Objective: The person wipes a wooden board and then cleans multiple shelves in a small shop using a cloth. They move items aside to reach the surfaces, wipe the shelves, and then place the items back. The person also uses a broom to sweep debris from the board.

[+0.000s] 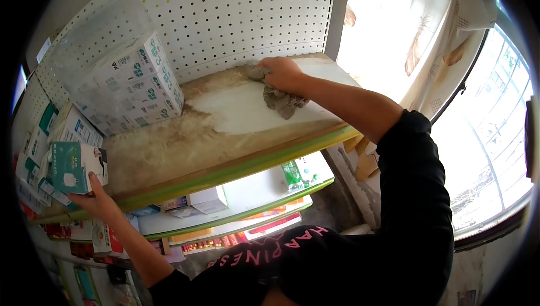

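Note:
My right hand (283, 76) grips a wet grey cloth (285, 103) against the top shelf (168, 154), near the back panel. Part of the cloth hangs loose below the palm. Around it the shelf surface is white, while brown grime covers the left part and the front strip. At the far left, my left hand (96, 198) holds the lower corner of a teal-and-white bulb box (78, 167), with a finger across its face and the rest of the grip partly hidden. This box leans by several other cartons (80, 127) at the shelf's left end.
A plastic-wrapped stack of white bulb cartons (135, 82) stands against the white pegboard (244, 11). Below, a lower shelf (253, 205) carries boxes and a green-and-white package (298, 174). A feather-patterned curtain (417, 32) hangs by a bright window (485, 137) at right.

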The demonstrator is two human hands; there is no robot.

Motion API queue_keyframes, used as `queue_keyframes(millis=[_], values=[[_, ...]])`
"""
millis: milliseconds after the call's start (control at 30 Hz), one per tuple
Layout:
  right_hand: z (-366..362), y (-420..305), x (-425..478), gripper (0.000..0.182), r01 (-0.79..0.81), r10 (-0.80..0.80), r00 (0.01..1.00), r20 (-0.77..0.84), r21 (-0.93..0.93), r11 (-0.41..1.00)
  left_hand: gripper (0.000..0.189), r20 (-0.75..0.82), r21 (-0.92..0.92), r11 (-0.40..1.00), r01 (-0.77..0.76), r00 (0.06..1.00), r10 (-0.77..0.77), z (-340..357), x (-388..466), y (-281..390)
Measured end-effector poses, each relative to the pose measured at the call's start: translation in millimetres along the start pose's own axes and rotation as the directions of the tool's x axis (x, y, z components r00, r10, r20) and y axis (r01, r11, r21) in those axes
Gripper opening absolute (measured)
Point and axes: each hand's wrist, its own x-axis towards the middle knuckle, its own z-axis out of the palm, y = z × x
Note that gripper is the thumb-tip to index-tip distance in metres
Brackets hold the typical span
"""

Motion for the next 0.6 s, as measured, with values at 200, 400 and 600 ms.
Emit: queue_keyframes(millis=[200, 400, 600], values=[[-44.3, 50.6, 0.0, 0.041, 0.044, 0.072, 0.975, -0.211, 0.5, 0.865, 0.068, 0.115, 0.08, 0.989, -0.125, 0.987, 0.115, 1.3, -1.8, 2.9], [-86.8, 105.7, 5.2, 0.04, -0.117, 0.267, 0.886, -0.379, 0.374, 0.92, 0.07, 0.125, 0.065, 0.988, -0.142, 0.983, 0.133, 1.0, 0.0, 1.4], [-57.1, 159.6, 23.5, 0.043, -0.242, 0.198, 0.931, -0.306, -0.115, 0.963, 0.07, 0.132, 0.184, 0.962, -0.203, 0.975, 0.18, -0.1, -4.9, 2.6]])
